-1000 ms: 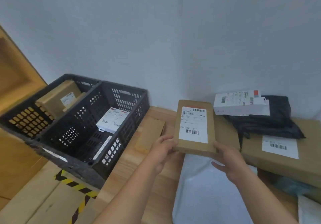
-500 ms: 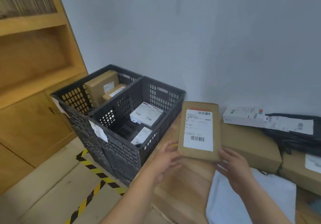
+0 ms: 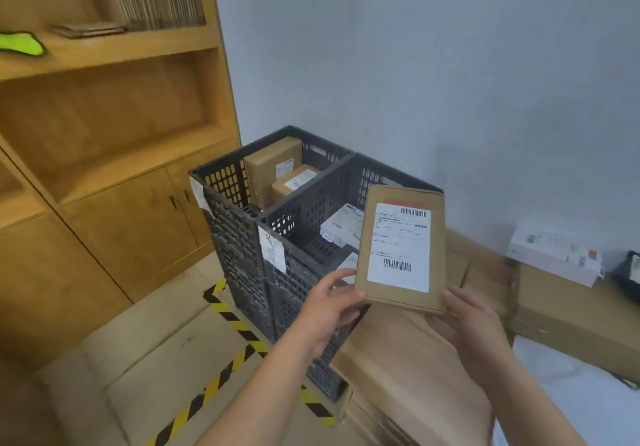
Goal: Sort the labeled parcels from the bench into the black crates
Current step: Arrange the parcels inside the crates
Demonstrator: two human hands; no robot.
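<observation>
The place was a small parcel sorting room. Two black crates (image 3: pixel 239 238) with paper tags (image 3: pixel 272 251) stood just beside the wooden counter (image 3: pixel 408 359) and held parcels (image 3: pixel 270 165) with barcode labels. More labelled boxes (image 3: pixel 571 317) lay on the counter. Yellow-black warning tape (image 3: pixel 228 317) marked the floor near wooden storage shelves (image 3: pixel 121 47).

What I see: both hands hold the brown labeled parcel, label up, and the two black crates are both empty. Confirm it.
Not empty. The head view shows two brown parcels in the far crate and white labeled parcels in the near crate. The rest is right: the left hand and right hand hold the brown labeled parcel, label up.
</observation>
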